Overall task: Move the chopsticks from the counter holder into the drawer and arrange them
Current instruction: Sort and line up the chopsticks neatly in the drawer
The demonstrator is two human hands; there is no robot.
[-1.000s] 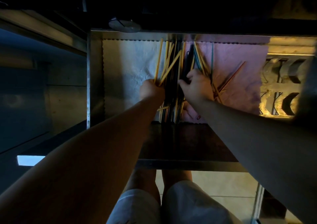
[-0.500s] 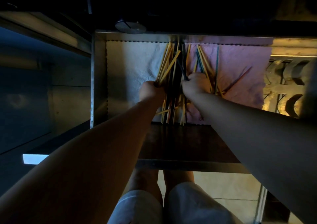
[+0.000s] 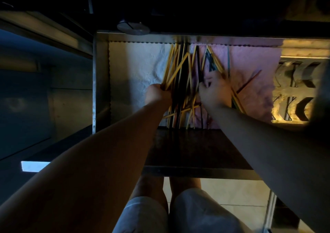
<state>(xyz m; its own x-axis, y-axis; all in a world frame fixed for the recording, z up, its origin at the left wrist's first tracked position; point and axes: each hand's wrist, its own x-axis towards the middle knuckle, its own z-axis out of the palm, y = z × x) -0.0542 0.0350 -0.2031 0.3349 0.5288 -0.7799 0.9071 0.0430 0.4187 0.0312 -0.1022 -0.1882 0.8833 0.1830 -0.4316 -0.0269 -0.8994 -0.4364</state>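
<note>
Drawer [image 3: 100, 83], open: chopsticks [image 3: 180, 68] heaped crisscross mid-floor, across white cloth [image 3: 139, 66] and pink cloth [image 3: 250, 68]. Left hand [image 3: 157, 93], fingers clamped round yellow sticks; right hand [image 3: 216, 91], blurred, fingers curled on dark ones. Slotted metal rack [image 3: 294, 93] right.

Left hand [image 3: 158, 93] fingers hidden behind its own back among the chopsticks [image 3: 180, 68], right hand [image 3: 215, 91] motion-blurred, grip unreadable, near chopstick ends concealed under the dark front panel [image 3: 196, 147], both forearms cut off by frame edges, drawer [image 3: 100, 72] right end blocked by a blurred dark shape [image 3: 321, 93]
</note>
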